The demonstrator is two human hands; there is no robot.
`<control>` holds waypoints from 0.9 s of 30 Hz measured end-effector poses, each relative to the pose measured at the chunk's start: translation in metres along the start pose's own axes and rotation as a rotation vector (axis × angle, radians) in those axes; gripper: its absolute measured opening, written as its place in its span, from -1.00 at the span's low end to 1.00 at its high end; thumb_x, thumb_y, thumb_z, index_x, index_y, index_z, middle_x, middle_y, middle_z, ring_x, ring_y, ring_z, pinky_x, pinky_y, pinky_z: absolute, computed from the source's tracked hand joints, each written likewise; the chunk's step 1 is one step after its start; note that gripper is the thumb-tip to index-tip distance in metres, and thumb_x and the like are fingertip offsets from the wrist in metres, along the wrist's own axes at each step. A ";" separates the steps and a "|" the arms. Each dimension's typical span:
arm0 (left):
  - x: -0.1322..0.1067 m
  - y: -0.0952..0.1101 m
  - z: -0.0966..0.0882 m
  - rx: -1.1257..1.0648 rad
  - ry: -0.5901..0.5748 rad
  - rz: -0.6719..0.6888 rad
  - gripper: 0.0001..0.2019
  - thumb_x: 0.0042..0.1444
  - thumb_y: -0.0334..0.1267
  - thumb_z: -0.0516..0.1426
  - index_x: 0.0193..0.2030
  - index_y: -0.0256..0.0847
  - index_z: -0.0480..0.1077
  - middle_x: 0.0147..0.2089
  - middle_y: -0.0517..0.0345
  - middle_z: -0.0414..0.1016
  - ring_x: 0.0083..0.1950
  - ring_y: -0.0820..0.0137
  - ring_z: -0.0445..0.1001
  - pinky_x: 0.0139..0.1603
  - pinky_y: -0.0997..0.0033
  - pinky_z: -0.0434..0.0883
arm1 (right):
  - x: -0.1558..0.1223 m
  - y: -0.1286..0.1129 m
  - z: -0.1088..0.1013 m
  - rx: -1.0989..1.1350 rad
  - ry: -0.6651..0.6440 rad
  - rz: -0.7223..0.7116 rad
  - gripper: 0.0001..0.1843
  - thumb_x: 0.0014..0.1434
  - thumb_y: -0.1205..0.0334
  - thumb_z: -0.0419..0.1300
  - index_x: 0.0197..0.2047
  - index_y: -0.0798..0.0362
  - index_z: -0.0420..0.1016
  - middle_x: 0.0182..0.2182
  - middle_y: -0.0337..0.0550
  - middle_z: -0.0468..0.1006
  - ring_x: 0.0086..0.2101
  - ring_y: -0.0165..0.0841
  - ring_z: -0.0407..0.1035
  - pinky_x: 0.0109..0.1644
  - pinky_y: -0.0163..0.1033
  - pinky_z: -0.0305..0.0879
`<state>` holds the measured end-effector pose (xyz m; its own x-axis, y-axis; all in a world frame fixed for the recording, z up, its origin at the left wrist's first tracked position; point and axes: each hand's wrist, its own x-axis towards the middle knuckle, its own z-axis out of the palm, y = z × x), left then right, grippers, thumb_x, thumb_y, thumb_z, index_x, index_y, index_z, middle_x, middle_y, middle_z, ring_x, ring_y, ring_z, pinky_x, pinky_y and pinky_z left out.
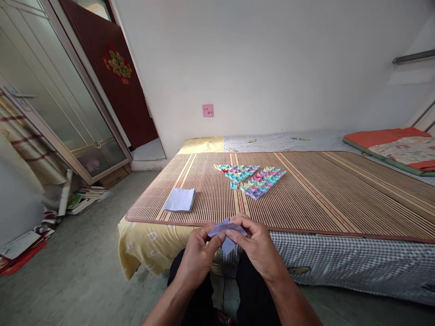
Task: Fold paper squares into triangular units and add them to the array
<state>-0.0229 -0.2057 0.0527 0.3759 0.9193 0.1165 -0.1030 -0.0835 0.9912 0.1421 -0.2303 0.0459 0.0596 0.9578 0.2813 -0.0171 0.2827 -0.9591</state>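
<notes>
A purple sheet of origami paper, partly folded with pointed corners, is held between my two hands just off the front edge of the bed. My left hand pinches its left side, thumb on top. From the other side my right hand grips it the same way, the two thumbs close together near its middle. Fingers hide parts of the paper's edges. Beyond the hands lie two clusters of colourful folded paper pieces, with a small blue folded piece beside them.
A stack of square paper rests on the striped mat at left. Folded orange bedding sits at the far right. A pink note sticks to the wall. Books lie on the floor by the glass door.
</notes>
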 end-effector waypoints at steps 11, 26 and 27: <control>0.003 0.000 0.000 0.052 0.222 -0.014 -0.65 -0.06 -0.10 0.47 -0.21 -0.27 0.59 -0.37 0.19 0.56 -0.60 0.55 0.28 -0.56 0.52 0.26 | -0.001 0.007 0.006 -0.113 0.121 0.047 -0.69 0.30 -0.05 0.26 -0.27 0.04 0.52 -0.42 -0.18 0.55 -0.40 -0.28 0.40 -0.31 -0.23 0.31; -0.030 0.009 0.018 -0.687 -0.081 -0.428 -0.46 0.17 0.21 0.31 -0.18 -0.35 0.52 -0.25 -0.19 0.68 -0.21 0.13 0.69 -0.12 0.23 0.51 | -0.015 0.001 0.009 -0.622 0.282 -0.745 -0.77 0.37 0.50 0.08 -0.13 0.01 0.48 -0.23 -0.13 0.54 -0.19 -0.28 0.48 -0.10 -0.19 0.40; -0.028 0.012 0.017 -0.789 -0.128 -0.454 -0.48 0.19 0.18 0.31 -0.14 -0.37 0.53 -0.20 -0.19 0.69 -0.17 0.14 0.68 -0.05 0.21 0.50 | -0.017 0.000 0.008 -0.635 0.247 -0.778 -0.76 0.37 0.51 0.07 -0.12 0.02 0.49 -0.22 -0.12 0.55 -0.19 -0.28 0.47 -0.10 -0.19 0.40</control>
<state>-0.0193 -0.2392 0.0622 0.6283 0.7462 -0.2201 -0.5017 0.6049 0.6183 0.1327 -0.2460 0.0416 0.0331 0.4646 0.8849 0.6397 0.6704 -0.3759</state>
